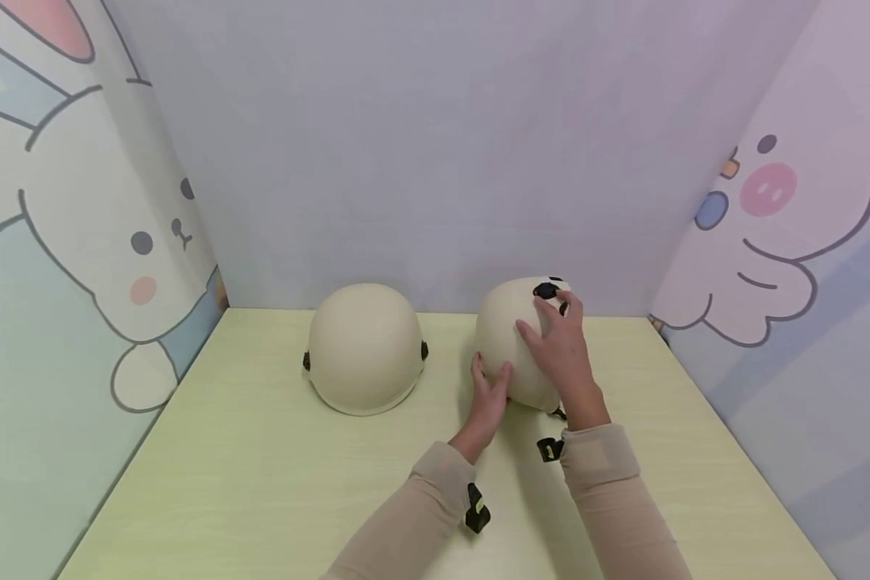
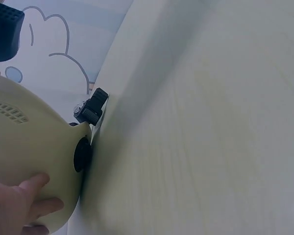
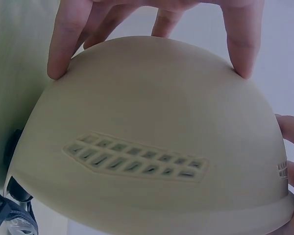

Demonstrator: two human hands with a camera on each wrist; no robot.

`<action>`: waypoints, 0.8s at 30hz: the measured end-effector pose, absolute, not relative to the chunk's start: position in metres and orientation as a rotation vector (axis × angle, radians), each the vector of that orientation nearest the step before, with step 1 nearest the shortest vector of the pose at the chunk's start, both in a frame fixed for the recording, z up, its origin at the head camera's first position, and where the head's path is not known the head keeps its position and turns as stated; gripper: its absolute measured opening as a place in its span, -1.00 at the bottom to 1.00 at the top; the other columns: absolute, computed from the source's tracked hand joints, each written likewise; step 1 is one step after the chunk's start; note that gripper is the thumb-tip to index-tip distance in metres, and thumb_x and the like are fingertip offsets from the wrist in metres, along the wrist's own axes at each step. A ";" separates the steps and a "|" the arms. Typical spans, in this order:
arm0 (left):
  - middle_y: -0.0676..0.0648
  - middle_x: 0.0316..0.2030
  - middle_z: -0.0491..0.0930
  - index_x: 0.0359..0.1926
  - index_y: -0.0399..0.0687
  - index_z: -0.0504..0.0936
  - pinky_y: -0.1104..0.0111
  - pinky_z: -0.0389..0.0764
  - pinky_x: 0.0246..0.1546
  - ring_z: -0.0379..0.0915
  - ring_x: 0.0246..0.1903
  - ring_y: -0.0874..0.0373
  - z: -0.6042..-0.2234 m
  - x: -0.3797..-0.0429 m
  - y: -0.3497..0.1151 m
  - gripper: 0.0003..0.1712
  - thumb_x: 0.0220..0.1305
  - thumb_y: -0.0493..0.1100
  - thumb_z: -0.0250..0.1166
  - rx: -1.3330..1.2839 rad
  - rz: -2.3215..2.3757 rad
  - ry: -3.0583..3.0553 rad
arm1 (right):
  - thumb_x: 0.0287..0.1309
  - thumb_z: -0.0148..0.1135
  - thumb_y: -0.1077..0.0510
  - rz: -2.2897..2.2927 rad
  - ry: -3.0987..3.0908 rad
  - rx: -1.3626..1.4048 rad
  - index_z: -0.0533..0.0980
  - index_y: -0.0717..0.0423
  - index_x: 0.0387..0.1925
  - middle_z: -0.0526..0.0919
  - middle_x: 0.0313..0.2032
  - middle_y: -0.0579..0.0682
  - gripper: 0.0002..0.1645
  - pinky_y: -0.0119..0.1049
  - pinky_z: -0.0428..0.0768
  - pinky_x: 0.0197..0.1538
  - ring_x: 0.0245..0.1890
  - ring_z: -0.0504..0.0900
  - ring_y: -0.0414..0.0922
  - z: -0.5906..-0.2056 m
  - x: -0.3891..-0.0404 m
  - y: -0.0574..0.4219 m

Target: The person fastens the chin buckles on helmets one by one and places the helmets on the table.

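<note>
On the right of the head view, a cream hard-shell helmet point(image 1: 503, 334) is held tilted between both hands. My left hand point(image 1: 487, 407) grips its lower left side, with fingers and thumb spread on the shell. High on its right side my right hand point(image 1: 564, 350) holds on, close to a black round fitting point(image 1: 546, 291). In the right wrist view, the right fingertips point(image 3: 242, 68) press both sides of the dome, above a band of slotted vents point(image 3: 137, 159). The left fingers point(image 2: 44, 208) lie against the shell in the left wrist view, near a black side knob point(image 2: 82, 154).
A second cream helmet point(image 1: 365, 346) stands upright on the pale yellow table point(image 1: 261, 483), to the left of the held one. A plain curtain point(image 1: 435, 161) rises behind the table, and cartoon-printed panels point(image 1: 80, 242) flank both sides. Each wrist wears a small black device point(image 1: 478, 509).
</note>
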State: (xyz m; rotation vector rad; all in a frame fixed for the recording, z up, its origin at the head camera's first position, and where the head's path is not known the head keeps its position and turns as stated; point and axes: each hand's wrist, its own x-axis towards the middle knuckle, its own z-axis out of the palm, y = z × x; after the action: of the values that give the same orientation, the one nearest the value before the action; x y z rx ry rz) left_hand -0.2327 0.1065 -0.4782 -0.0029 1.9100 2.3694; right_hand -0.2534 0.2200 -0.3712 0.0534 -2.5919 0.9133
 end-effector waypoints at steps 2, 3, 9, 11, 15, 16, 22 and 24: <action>-0.33 0.44 -0.10 0.53 -0.07 -0.27 0.00 0.42 0.10 0.16 0.30 -0.19 -0.478 -0.232 0.106 -0.02 0.42 0.25 0.06 0.001 2.369 1.911 | 0.27 0.27 -0.03 0.912 -2.584 0.055 0.37 0.25 0.32 -0.01 0.39 0.23 -0.30 0.20 0.39 0.11 0.13 0.38 0.33 -0.371 -0.253 0.219; -0.33 0.44 -0.10 0.53 -0.07 -0.26 0.00 0.43 0.10 0.17 0.29 -0.19 -0.478 -0.232 0.106 -0.02 0.42 0.25 0.06 0.003 2.368 1.911 | 0.28 0.27 -0.02 0.912 -2.582 0.056 0.37 0.25 0.32 -0.01 0.39 0.23 -0.31 0.20 0.39 0.11 0.13 0.38 0.33 -0.370 -0.252 0.219; -0.29 0.45 -0.08 0.54 -0.06 -0.24 -0.03 0.33 0.17 0.09 0.34 -0.16 -0.479 -0.232 0.102 -0.04 0.43 0.27 0.02 0.044 2.308 2.014 | 0.29 0.26 0.00 0.892 -2.573 0.080 0.36 0.28 0.32 0.02 0.39 0.24 -0.31 0.19 0.37 0.14 0.21 0.31 0.31 -0.371 -0.250 0.219; -0.25 0.47 -0.09 0.54 -0.07 -0.22 -0.03 0.21 0.25 0.01 0.38 -0.14 -0.478 -0.232 0.100 -0.06 0.44 0.26 0.01 0.080 2.271 2.100 | 0.28 0.27 0.00 0.894 -2.565 0.092 0.36 0.27 0.32 0.03 0.39 0.22 -0.31 0.19 0.37 0.14 0.22 0.31 0.30 -0.372 -0.250 0.220; -0.22 0.48 -0.11 0.54 -0.08 -0.18 -0.05 0.01 0.32 -0.11 0.42 -0.15 -0.475 -0.235 0.094 -0.12 0.47 0.22 -0.01 0.181 2.174 2.287 | 0.27 0.28 0.02 0.881 -2.543 0.127 0.35 0.29 0.32 0.05 0.38 0.21 -0.30 0.19 0.37 0.13 0.19 0.33 0.31 -0.375 -0.248 0.222; -0.22 0.49 -0.12 0.54 -0.07 -0.18 -0.06 0.00 0.32 -0.12 0.42 -0.16 -0.473 -0.236 0.092 -0.12 0.47 0.22 -0.02 0.208 2.146 2.321 | 0.26 0.29 0.02 0.881 -2.534 0.137 0.36 0.30 0.31 0.06 0.38 0.21 -0.30 0.20 0.38 0.12 0.18 0.34 0.32 -0.375 -0.248 0.222; -0.20 0.51 -0.29 0.56 0.15 -0.24 -0.18 0.05 0.25 -0.15 0.41 -0.26 -0.461 -0.246 0.082 -0.12 0.44 0.31 -0.09 0.328 1.933 2.505 | 0.26 0.29 0.06 0.871 -2.489 0.170 0.37 0.28 0.30 0.11 0.37 0.20 -0.33 0.20 0.39 0.10 0.17 0.36 0.30 -0.380 -0.247 0.223; -0.18 0.51 -0.35 0.56 0.21 -0.26 -0.19 0.08 0.23 -0.15 0.41 -0.27 -0.457 -0.251 0.079 -0.13 0.44 0.34 -0.11 0.374 1.867 2.551 | 0.26 0.29 0.07 0.873 -2.474 0.174 0.37 0.26 0.31 0.12 0.37 0.19 -0.34 0.21 0.40 0.10 0.17 0.37 0.30 -0.382 -0.248 0.222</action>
State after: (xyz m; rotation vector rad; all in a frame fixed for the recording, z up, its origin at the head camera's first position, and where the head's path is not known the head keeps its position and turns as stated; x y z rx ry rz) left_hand -0.2507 0.0794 -0.4569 0.3744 2.5513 1.8674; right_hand -0.2475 0.2223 -0.3819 0.1738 -2.4737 0.8730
